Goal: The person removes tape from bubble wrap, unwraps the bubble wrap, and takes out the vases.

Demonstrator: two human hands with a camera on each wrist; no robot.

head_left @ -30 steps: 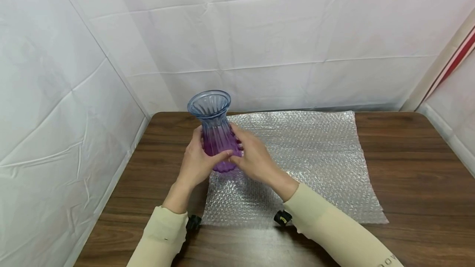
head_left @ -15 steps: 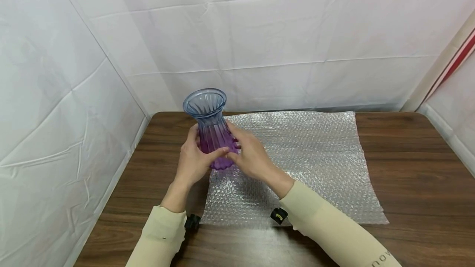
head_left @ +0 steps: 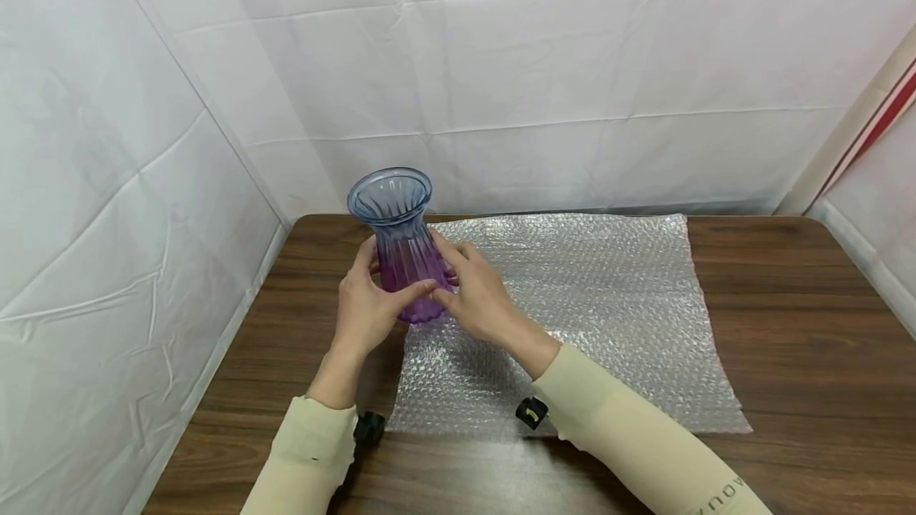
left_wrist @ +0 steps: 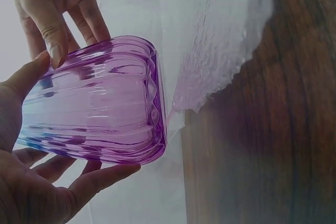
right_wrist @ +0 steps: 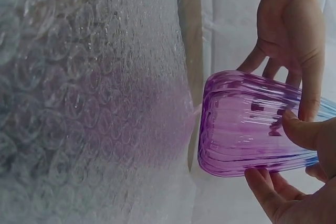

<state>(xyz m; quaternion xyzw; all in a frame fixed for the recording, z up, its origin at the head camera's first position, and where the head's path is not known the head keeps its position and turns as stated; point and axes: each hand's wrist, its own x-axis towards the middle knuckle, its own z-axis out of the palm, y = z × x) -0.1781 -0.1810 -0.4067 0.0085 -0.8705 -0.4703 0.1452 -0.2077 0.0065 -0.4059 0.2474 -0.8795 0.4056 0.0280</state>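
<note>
A ribbed glass vase, blue at its flared rim and purple toward the base, is held between both hands over the left part of the bubble wrap. It leans slightly, its mouth up and to the left. My left hand grips its left side, thumb across the front. On the other side my right hand holds it, with the two thumbs meeting near the front. In the left wrist view the vase's purple base shows clear of the surface, and the right wrist view shows fingers curved around the glass body.
A sheet of clear bubble wrap lies flat on the dark wood table. White cloth hangs behind and at the left side. Black wrist straps sit at both cuffs.
Both hands have carried the vase a little to the left and slightly upward in the head view. Their hold on it looks the same, and the bubble wrap has stayed put.
</note>
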